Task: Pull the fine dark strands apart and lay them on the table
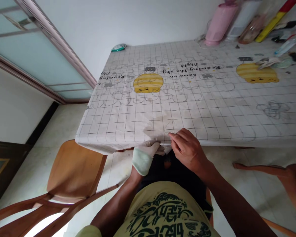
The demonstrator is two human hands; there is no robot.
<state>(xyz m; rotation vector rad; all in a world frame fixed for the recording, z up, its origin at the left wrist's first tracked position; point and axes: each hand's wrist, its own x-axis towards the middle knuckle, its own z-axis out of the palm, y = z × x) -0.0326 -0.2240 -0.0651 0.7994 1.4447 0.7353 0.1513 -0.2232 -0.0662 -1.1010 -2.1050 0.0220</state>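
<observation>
My left hand [149,153] wears a white glove with a pale green cuff. It is at the near edge of the tablecloth [128,126], its fingers closed and partly hidden; a whitish fold shows beside the fingertips, and I cannot tell what they grip. My bare right hand [186,146] is just to the right, above the table edge. Its thumb and forefinger are pinched together, with a tiny pale tip showing, too small to name. The two hands are close but apart.
A wooden chair [76,168] stands at left, and part of another [263,168] at right. On the table's far right are a pink bottle [220,24], a yellow-and-red stick [271,28] and a loose glove [273,62]. A green-and-white packet [118,48] lies at the back left corner.
</observation>
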